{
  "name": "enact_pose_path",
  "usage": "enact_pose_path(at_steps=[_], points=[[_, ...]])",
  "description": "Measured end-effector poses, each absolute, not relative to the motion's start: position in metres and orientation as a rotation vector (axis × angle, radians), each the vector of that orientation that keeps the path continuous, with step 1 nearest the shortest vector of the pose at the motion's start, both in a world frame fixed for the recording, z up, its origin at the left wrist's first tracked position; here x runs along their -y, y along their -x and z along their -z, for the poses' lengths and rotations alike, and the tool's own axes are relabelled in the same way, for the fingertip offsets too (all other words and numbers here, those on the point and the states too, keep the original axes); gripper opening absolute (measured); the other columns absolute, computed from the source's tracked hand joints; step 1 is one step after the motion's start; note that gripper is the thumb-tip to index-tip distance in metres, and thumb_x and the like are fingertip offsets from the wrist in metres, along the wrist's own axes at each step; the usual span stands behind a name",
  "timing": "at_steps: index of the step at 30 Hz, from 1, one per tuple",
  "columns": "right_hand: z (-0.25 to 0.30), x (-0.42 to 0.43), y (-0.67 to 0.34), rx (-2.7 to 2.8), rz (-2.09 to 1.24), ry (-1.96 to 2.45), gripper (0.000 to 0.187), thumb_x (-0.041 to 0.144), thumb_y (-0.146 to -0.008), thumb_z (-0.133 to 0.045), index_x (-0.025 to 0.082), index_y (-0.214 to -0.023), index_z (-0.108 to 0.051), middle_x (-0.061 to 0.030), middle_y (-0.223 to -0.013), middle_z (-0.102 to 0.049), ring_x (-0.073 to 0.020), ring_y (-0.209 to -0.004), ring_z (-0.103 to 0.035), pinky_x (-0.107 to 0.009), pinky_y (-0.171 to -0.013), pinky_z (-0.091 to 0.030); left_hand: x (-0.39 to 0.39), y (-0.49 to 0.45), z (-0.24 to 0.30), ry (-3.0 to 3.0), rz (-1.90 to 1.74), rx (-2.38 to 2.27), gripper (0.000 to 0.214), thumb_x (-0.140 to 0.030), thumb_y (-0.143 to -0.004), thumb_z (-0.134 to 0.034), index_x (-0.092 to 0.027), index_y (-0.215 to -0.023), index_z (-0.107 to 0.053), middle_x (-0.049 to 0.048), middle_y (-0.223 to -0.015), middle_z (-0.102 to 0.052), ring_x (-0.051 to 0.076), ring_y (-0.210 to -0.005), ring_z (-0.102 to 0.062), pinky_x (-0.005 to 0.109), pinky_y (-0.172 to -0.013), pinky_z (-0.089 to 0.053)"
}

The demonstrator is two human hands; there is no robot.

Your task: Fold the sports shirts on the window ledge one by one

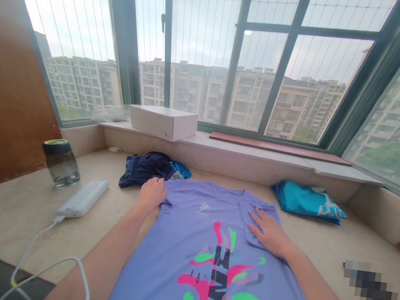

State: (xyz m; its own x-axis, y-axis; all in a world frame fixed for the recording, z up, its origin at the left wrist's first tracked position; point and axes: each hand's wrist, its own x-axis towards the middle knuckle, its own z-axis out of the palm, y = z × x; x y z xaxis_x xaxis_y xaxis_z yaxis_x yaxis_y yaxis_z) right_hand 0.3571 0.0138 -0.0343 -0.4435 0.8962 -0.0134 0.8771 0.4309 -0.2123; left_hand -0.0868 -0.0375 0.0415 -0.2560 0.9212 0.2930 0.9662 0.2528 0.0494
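A purple T-shirt with a pink, green and black print lies spread flat on the stone ledge in front of me. My left hand rests at the shirt's left shoulder, fingers curled down onto the fabric edge. My right hand lies flat and open on the shirt's right shoulder, fingers stretched toward the collar.
A crumpled dark blue garment lies just beyond my left hand. A folded teal shirt sits at the right. A white power bank with cable and a dark jar stand at left. A white box sits on the sill.
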Motion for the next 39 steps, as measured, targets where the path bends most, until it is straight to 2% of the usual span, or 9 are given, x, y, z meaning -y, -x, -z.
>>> enact_pose_path(at_steps=[9,15,18,22,26,28,31,34,39], points=[[0.034,-0.013,-0.362,2.546,-0.292,1.570,0.076,0.069,-0.096,-0.031,0.022,-0.155,-0.039,-0.0086,-0.164,-0.027,-0.0276,-0.152,-0.023,-0.047,-0.124,-0.018,0.040,0.084,-0.047,1.761,0.346,2.292,0.022,-0.026,-0.093,-0.049,-0.017,-0.101,-0.067,0.0165,-0.112,-0.068,0.032,-0.109,-0.063,0.039,-0.091,-0.047],[0.035,-0.013,-0.363,2.518,-0.308,1.547,0.076,0.071,-0.095,-0.031,0.024,-0.153,-0.043,-0.0068,-0.163,-0.030,-0.0282,-0.151,-0.026,-0.048,-0.123,-0.019,0.036,0.079,-0.053,1.794,0.893,2.357,0.022,-0.042,-0.093,-0.054,-0.023,-0.100,-0.063,0.0058,-0.082,-0.072,0.026,-0.085,-0.069,0.031,-0.075,-0.048],[0.033,-0.012,-0.362,2.512,-0.308,1.525,0.077,0.072,-0.094,-0.031,0.022,-0.152,-0.044,-0.0084,-0.163,-0.032,-0.0289,-0.150,-0.028,-0.046,-0.123,-0.020,0.032,0.079,-0.054,1.813,1.401,2.474,0.027,-0.042,-0.086,-0.064,-0.020,-0.101,-0.064,0.0029,-0.077,-0.069,0.023,-0.079,-0.068,0.029,-0.071,-0.049],[0.031,-0.012,-0.361,2.499,-0.310,1.517,0.077,0.072,-0.094,-0.033,0.022,-0.151,-0.045,-0.0086,-0.162,-0.032,-0.0294,-0.150,-0.029,-0.045,-0.123,-0.020,0.034,0.069,-0.060,2.051,2.083,2.575,0.054,-0.056,-0.093,-0.050,-0.019,-0.131,-0.054,0.0073,-0.091,-0.073,0.022,-0.076,-0.070,0.033,-0.067,-0.055],[0.031,-0.011,-0.361,2.490,-0.318,1.522,0.076,0.072,-0.094,-0.033,0.022,-0.151,-0.045,-0.0085,-0.163,-0.031,-0.0287,-0.150,-0.029,-0.046,-0.123,-0.020,0.039,0.051,-0.063,2.631,2.571,2.037,0.064,-0.064,-0.100,-0.024,-0.026,-0.149,-0.036,0.0138,-0.125,-0.069,0.025,-0.103,-0.071,0.043,-0.085,-0.056],[0.031,-0.011,-0.361,2.487,-0.321,1.516,0.076,0.071,-0.094,-0.033,0.022,-0.151,-0.045,-0.0083,-0.163,-0.031,-0.0285,-0.150,-0.028,-0.046,-0.123,-0.020,0.037,0.045,-0.055,2.678,2.377,1.985,0.062,-0.063,-0.099,-0.028,-0.022,-0.144,-0.045,0.0152,-0.128,-0.067,0.026,-0.105,-0.070,0.044,-0.089,-0.055],[0.031,-0.011,-0.361,2.486,-0.322,1.518,0.076,0.072,-0.094,-0.032,0.023,-0.151,-0.046,-0.0082,-0.163,-0.031,-0.0283,-0.150,-0.029,-0.046,-0.123,-0.021,0.030,0.041,-0.035,2.510,1.696,2.048,0.051,-0.053,-0.092,-0.051,-0.015,-0.122,-0.065,0.0164,-0.119,-0.071,0.029,-0.104,-0.069,0.045,-0.096,-0.052],[0.031,-0.011,-0.361,2.485,-0.321,1.513,0.076,0.072,-0.094,-0.031,0.023,-0.151,-0.046,-0.0085,-0.162,-0.032,-0.0284,-0.150,-0.029,-0.046,-0.123,-0.021,0.025,0.042,-0.016,2.432,1.142,1.975,0.042,-0.044,-0.086,-0.060,-0.015,-0.115,-0.070,0.0162,-0.119,-0.071,0.031,-0.113,-0.065,0.044,-0.105,-0.045],[0.033,-0.012,-0.361,2.472,-0.329,1.510,0.075,0.072,-0.094,-0.032,0.025,-0.151,-0.046,-0.0069,-0.162,-0.033,-0.0289,-0.150,-0.029,-0.047,-0.123,-0.020,0.023,0.043,-0.004,2.330,0.892,2.067,0.046,-0.035,-0.081,-0.066,-0.017,-0.122,-0.068,0.0134,-0.112,-0.073,0.030,-0.109,-0.066,0.040,-0.101,-0.047]])
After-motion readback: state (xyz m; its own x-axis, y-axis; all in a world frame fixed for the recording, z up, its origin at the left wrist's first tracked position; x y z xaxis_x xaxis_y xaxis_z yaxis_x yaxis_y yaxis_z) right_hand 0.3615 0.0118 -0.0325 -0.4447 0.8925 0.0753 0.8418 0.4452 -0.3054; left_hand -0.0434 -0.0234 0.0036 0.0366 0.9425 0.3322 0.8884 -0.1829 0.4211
